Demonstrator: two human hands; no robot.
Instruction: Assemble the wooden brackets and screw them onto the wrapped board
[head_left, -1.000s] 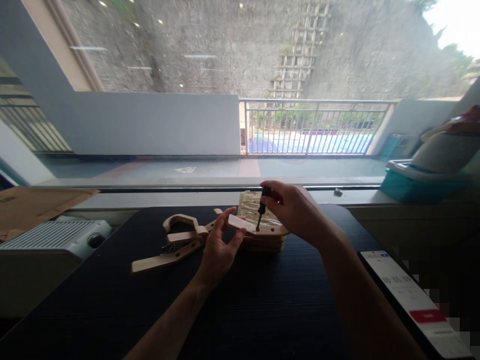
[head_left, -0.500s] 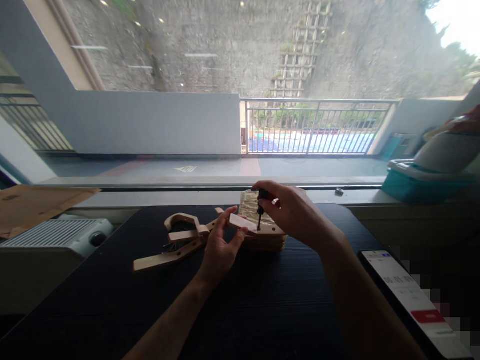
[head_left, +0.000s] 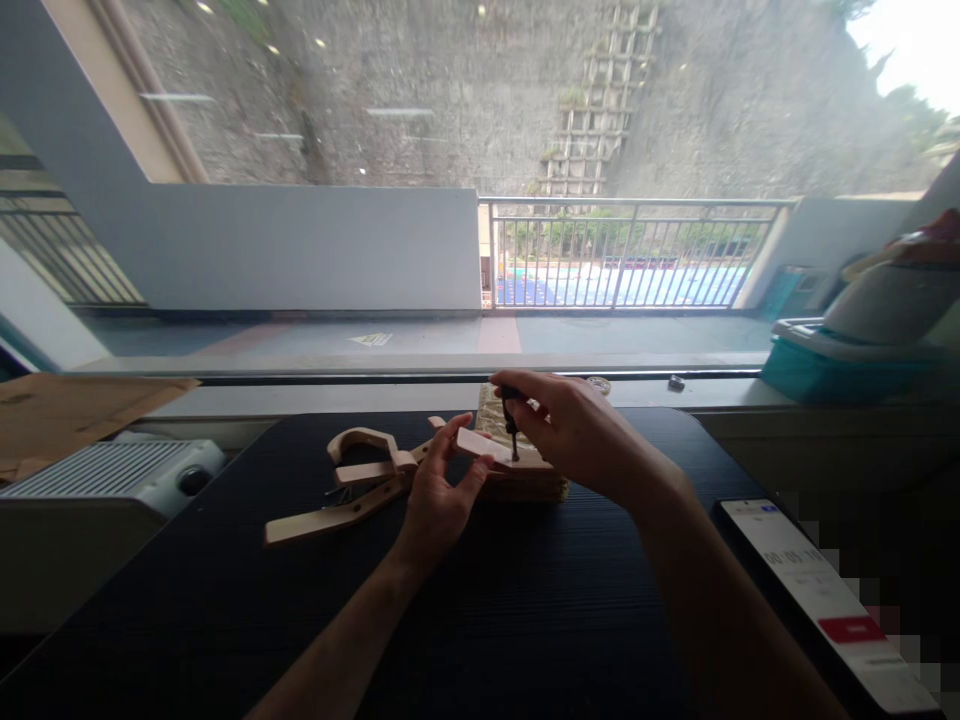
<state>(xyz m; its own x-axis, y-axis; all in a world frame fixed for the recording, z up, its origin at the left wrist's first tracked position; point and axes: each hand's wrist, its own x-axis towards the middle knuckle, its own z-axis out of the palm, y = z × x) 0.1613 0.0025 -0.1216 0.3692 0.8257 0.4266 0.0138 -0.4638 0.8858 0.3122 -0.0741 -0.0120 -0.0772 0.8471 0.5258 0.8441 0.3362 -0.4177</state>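
Observation:
Between the thumb and fingers of my left hand (head_left: 442, 490) is the end of a pale wooden piece (head_left: 484, 447), whose other end rests on a woven block or basket (head_left: 529, 487) with a shiny plastic-like top. My right hand (head_left: 566, 420) grips a black screwdriver (head_left: 511, 408) held nearly upright, its tip at a dark hole or screw in the wooden piece. Left of my hands, wooden parts lie on the table: a curved hook-like piece (head_left: 364, 438) and a long flat strip with holes (head_left: 330, 522). A few small screws (head_left: 341, 492) sit among them.
The dark table (head_left: 480, 620) stands against the window sill. A phone showing a timer (head_left: 825, 600) lies at its right edge. Left are a white heater (head_left: 142, 475) and cardboard (head_left: 82, 410); a teal box (head_left: 832, 365) stands on the right sill.
My right hand has shifted slightly left, and the screwdriver's handle now leans more to the left. My left hand still holds the wooden piece in nearly the same place.

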